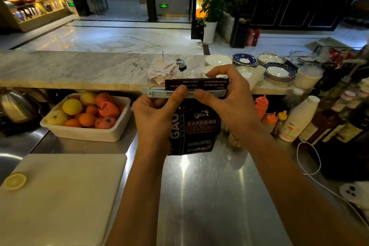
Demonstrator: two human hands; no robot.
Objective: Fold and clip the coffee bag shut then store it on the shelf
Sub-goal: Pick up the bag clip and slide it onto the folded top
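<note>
Coffee bag (196, 130): upright on steel worktop (209, 185), top folded.
Clip (159, 92): across fold, between both hands.
Left hand (157, 114): fingers pinching clip.
Right hand (233, 104): fingers pinching clip and fold.

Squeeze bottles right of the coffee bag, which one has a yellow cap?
The small squeeze bottle farthest right, beside the white milk bottle; the other two are capped orange-red.

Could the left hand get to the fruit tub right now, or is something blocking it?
Probably not yet: the path to the fruit tub looks free, but the left hand is pinching the clip on the coffee bag.
</note>
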